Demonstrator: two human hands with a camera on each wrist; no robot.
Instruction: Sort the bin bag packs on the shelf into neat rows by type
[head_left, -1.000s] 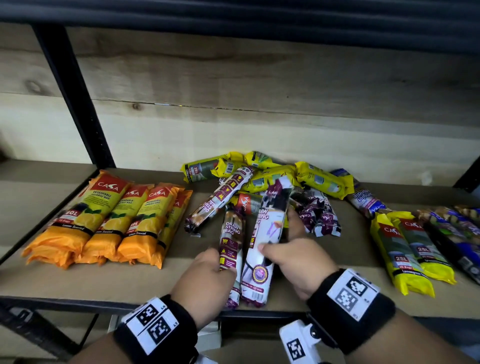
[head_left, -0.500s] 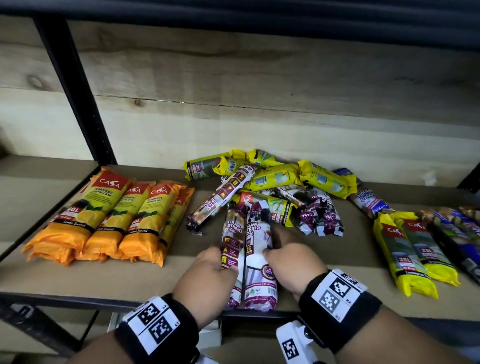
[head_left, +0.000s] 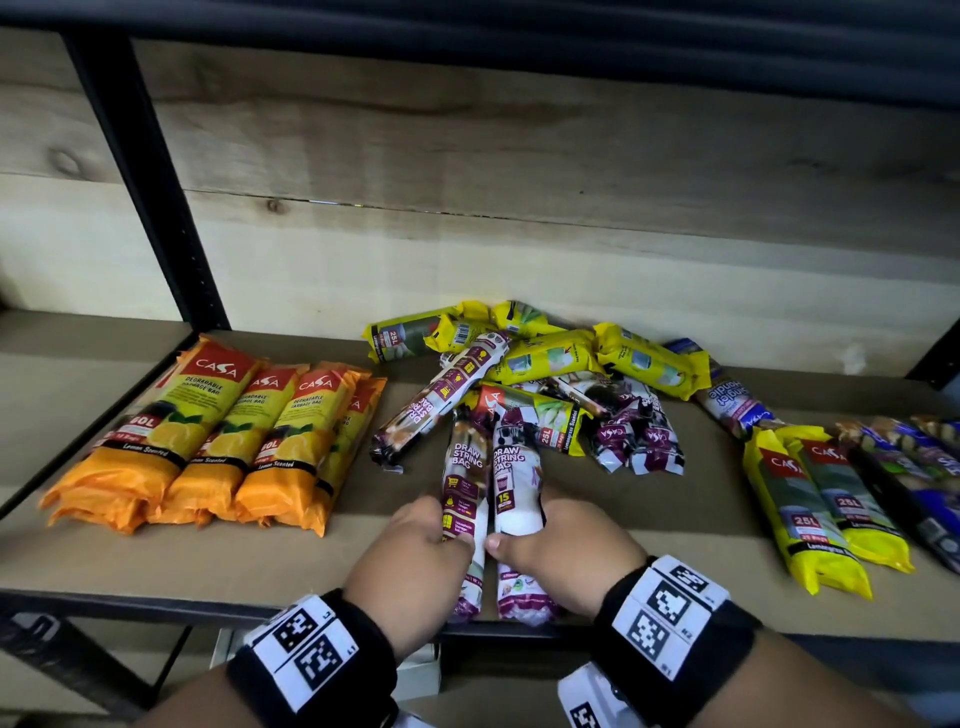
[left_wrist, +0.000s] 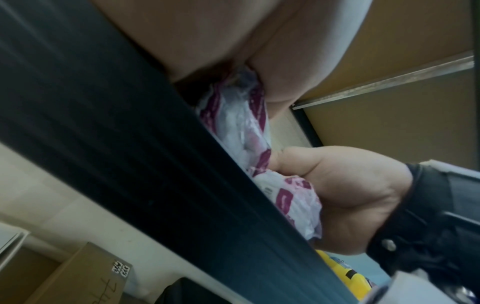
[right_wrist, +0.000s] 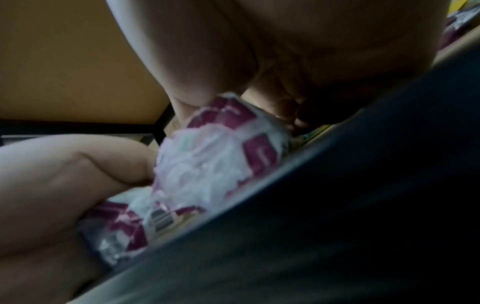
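Two purple-and-white draw string bag packs lie side by side at the shelf's front middle, their ends over the front edge. My left hand grips the left pack from its left side. My right hand grips the right pack, thumb on its left, fingers round its right. The left wrist view shows my left hand on the left pack's crinkled end. In the right wrist view my right hand holds the right pack. A third purple pack lies slantwise just behind.
A row of orange packs fills the shelf's left. Yellow 25L packs and blue packs lie at the right. A mixed heap of yellow and purple packs sits behind. A black upright post stands at back left.
My right hand has pulled the right pack toward the front edge and set it parallel beside the left pack. Both hands have drawn closer together.
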